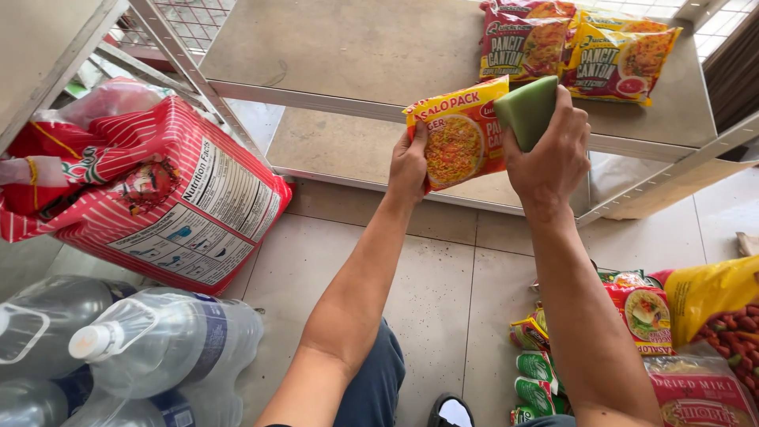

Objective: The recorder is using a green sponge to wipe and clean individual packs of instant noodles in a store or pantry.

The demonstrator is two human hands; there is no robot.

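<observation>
- Lying on the floor at far left: a big red sack (170, 202) and shrink-wrapped water bottles (150, 344), parked beside the metal shelf (348, 47).
- The left hand (409, 164) pinches the left edge of an orange-and-yellow noodle packet (461, 136), steadying it in the air before the shelf.
- That packet faces the person, long axis roughly level, tilted up to the right.
- The right hand (551, 150) clasps a green sponge (528, 111) against the packet's right end.
- More noodle packets (577, 47) lie flat on the shelf; others (640, 340) sit on the floor at right.
</observation>
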